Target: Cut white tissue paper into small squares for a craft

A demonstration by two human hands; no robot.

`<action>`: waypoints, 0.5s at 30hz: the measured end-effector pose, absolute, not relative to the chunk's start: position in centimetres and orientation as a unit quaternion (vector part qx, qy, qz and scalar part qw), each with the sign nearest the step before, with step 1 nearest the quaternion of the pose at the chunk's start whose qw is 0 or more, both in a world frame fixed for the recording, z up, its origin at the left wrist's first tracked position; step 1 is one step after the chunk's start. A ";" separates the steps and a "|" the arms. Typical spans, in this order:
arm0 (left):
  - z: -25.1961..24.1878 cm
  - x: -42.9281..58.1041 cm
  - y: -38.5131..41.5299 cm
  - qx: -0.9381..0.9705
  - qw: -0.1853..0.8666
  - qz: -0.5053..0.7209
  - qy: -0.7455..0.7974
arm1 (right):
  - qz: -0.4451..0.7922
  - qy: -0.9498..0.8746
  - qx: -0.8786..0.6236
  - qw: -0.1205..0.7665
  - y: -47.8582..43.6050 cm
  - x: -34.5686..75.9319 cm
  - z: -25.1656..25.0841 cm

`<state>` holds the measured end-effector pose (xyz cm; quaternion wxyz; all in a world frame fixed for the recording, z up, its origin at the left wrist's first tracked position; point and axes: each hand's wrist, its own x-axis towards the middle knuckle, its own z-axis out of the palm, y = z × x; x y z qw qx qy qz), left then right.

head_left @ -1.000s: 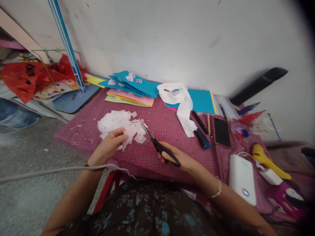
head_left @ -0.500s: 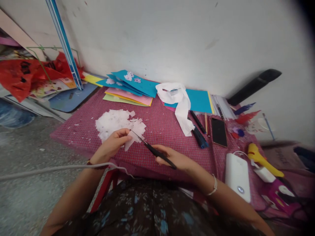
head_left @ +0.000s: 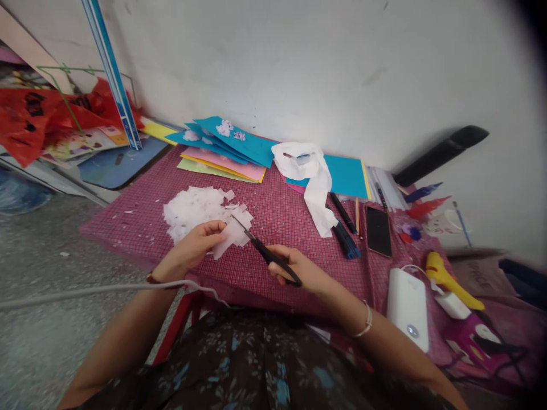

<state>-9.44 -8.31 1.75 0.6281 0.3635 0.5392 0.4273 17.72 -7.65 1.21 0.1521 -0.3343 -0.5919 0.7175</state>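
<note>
Informal home craft corner. Low table under a red checked cloth (head_left: 282, 219), set against a bare, scuffed plaster wall (head_left: 299, 68); rough concrete floor (head_left: 43, 256). Stacked coloured card (head_left: 226, 165), white paper scraps (head_left: 188, 208), scissors (head_left: 267, 255), pens (head_left: 342, 212), yellow glue gun (head_left: 447, 276). Phone (head_left: 378, 230) and power bank (head_left: 408, 307) alongside.

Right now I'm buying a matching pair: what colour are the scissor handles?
Black; head view shows the scissors in the right hand, at the paper.

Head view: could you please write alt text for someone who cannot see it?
A right hand holds black scissors to a white paper piece pinched in the left hand, over a red checked tablecloth with a pile of white scraps.
</note>
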 end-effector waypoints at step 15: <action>1.5 -9.7 -8.5 0.348 0.599 0.514 0.507 | 0.662 -0.682 -0.293 0.101 -7.6 19.5 1.1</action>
